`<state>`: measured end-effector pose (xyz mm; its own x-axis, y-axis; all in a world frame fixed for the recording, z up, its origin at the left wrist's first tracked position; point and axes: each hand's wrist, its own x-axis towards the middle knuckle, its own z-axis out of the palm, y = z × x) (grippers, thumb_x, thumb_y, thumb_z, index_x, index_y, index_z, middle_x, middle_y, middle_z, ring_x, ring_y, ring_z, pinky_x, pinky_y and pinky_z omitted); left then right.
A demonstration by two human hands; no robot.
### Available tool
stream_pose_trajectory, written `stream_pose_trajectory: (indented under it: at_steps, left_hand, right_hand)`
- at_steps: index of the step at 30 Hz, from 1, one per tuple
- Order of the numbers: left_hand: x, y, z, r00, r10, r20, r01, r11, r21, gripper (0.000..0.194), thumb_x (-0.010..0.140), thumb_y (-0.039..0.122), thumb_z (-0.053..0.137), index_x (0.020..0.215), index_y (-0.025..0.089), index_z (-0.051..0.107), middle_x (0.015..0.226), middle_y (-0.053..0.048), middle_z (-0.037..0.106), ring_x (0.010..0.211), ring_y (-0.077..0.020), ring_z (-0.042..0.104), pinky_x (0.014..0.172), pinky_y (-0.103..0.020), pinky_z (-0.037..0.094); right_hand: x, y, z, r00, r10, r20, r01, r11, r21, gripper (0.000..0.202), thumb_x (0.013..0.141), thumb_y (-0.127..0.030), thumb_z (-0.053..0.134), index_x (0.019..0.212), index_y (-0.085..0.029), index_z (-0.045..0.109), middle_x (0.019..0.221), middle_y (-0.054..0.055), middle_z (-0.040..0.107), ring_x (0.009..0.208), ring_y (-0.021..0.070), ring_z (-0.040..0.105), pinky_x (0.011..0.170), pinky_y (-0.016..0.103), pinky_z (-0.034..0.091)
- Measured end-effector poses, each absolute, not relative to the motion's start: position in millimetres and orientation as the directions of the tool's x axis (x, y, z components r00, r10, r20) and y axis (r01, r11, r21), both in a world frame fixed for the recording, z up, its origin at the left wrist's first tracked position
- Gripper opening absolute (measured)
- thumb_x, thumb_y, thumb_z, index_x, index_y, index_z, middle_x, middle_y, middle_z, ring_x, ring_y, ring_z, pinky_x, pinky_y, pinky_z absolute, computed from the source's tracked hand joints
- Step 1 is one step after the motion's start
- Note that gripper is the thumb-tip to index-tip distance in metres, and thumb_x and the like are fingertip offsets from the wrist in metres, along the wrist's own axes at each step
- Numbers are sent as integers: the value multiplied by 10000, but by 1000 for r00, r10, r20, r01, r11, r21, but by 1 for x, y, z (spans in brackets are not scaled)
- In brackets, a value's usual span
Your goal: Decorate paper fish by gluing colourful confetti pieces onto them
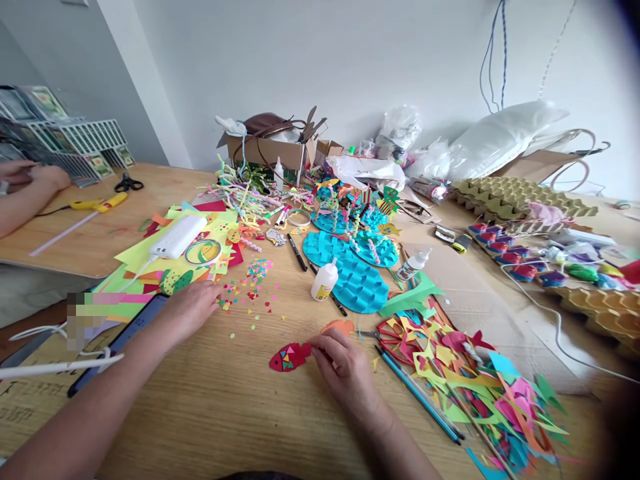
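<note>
A red paper fish with small coloured triangles on its body lies near the table's front. My right hand pinches the tail of the fish between thumb and finger. My left hand reaches to the small paper confetti on the left, its fingertips together at the edge of the bits; whether a piece is between them is too small to tell. An orange paper shape lies just behind my right hand. A white glue bottle stands beyond the fish, beside blue textured paper ovals.
Colourful paper scraps, red-handled scissors and blue pencils lie at right. A phone is under my left forearm. Another person's hands are at far left, near a yellow glue gun. A cardboard box stands behind.
</note>
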<state>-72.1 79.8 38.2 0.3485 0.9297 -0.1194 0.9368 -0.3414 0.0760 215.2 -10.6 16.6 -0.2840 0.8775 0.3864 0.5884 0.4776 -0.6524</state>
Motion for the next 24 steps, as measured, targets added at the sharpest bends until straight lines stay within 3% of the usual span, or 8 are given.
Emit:
stream_pose_trajectory:
  at_steps: [13, 24]
  left_hand:
    - [-69, 97, 26, 400, 904, -151, 915, -385, 120, 120, 676, 103, 449, 681, 195, 527, 716, -20, 584, 733, -186, 534, 615, -261, 348]
    - [-73, 98, 43, 341, 926, -162, 940, -334, 70, 178, 747, 134, 398, 653, 192, 537, 688, -14, 572, 684, -168, 531, 580, -240, 331]
  right_hand:
    - [221, -8, 13, -264, 879, 396, 575, 473, -668, 164, 815, -129, 440, 810, -165, 599, 715, 49, 563, 646, 131, 545, 554, 219, 433]
    - [222, -8, 14, -283, 880, 381, 585, 474, -659, 174, 822, -148, 430, 794, -179, 599, 707, 43, 569, 626, 131, 541, 545, 225, 429]
